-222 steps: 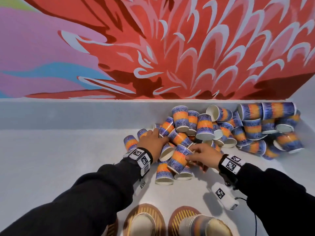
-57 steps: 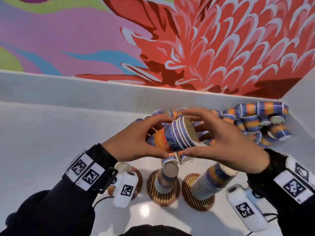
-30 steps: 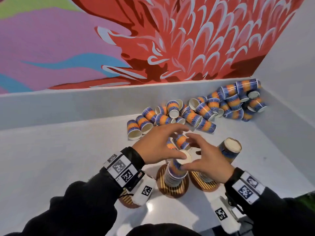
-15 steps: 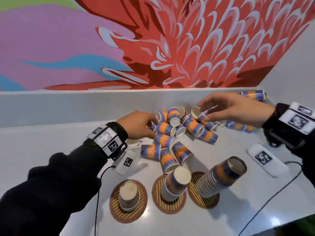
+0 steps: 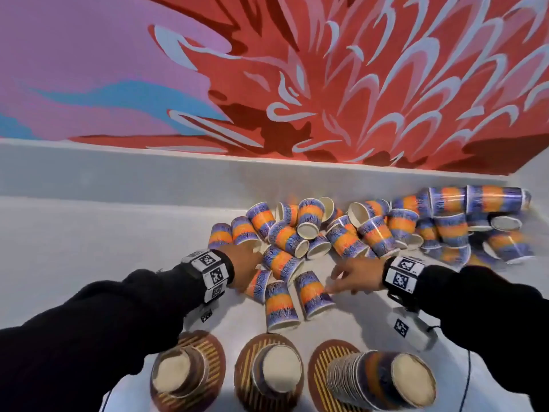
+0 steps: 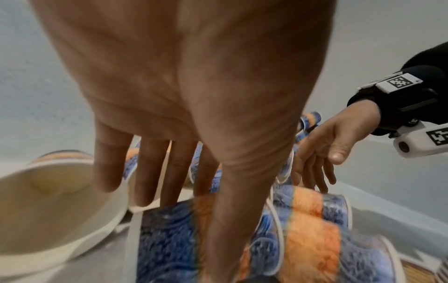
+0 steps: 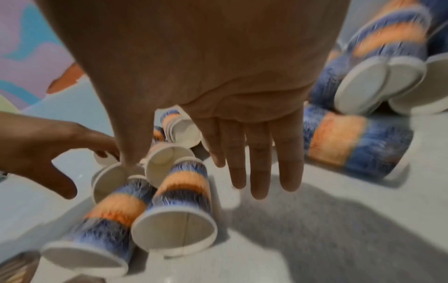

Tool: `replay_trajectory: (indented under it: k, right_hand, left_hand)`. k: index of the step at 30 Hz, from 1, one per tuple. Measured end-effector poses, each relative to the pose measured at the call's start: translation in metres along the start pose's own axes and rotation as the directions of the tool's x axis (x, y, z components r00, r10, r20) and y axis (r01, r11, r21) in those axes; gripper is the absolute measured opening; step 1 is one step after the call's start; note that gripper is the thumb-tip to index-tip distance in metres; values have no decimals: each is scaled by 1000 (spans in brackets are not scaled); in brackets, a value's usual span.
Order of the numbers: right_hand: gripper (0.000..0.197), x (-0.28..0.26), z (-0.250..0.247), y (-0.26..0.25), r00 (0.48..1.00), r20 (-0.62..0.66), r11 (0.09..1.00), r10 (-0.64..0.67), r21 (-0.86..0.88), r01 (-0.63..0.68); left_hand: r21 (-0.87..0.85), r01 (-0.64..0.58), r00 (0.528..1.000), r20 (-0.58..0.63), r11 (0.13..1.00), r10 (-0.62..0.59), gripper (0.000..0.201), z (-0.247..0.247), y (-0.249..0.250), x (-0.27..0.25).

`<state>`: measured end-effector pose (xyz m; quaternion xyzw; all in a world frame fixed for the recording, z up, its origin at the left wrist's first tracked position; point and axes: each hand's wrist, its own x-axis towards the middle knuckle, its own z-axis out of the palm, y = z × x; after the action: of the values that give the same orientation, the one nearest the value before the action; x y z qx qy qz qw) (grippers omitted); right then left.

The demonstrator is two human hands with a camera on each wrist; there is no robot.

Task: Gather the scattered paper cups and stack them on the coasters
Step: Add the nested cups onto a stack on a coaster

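Blue-and-orange paper cups [image 5: 371, 230] lie in a heap along the back wall. Two more cups [image 5: 280, 304] [image 5: 313, 294] lie on their sides nearer to me. My left hand [image 5: 246, 272] reaches in from the left with straight fingers spread over a lying cup [image 6: 169, 239]. From the right, my right hand [image 5: 350, 278] comes in flat and holds nothing; its fingertips [image 7: 257, 187] hover beside a lying cup [image 7: 184, 201]. Three round striped coasters [image 5: 214, 352] [image 5: 246, 352] [image 5: 323, 361] sit at the near edge. Each bears a stack; the right stack [image 5: 383, 379] is tallest and leans.
A low white ledge [image 5: 148, 173] runs under the painted wall behind the heap. A white side wall [image 5: 534, 173] closes the right end. Bare white tabletop [image 5: 89, 239] spreads to the left. A thin cable [image 5: 468, 379] runs down at the right.
My right hand has come back from the far right of the heap to the near cups. My left hand has drawn back slightly toward them. The view has tipped down over the coasters.
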<state>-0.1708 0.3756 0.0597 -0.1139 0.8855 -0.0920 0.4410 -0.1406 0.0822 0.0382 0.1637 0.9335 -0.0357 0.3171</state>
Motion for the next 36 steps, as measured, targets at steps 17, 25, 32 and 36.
replay_trajectory:
  k: [17, 25, 32, 36]
  right_hand:
    - [63, -1, 1, -6, 914, -232, 938, -334, 10, 345]
    - [85, -54, -34, -49, 750, -436, 816, -498, 55, 575]
    - [41, -25, -28, -59, 691, -568, 571, -447, 414, 709]
    - [30, 12, -6, -65, 673, -78, 670, -736, -229, 706]
  left_hand:
    - [-186, 85, 991, -88, 979, -103, 62, -43, 3, -41]
    - [-425, -116, 954, -301, 898, -19, 76, -55, 35, -67]
    - [-812, -170, 936, -310, 559, -166, 71, -32, 15, -96]
    - [-909, -197, 915, -305, 366, -265, 74, -19, 0, -117]
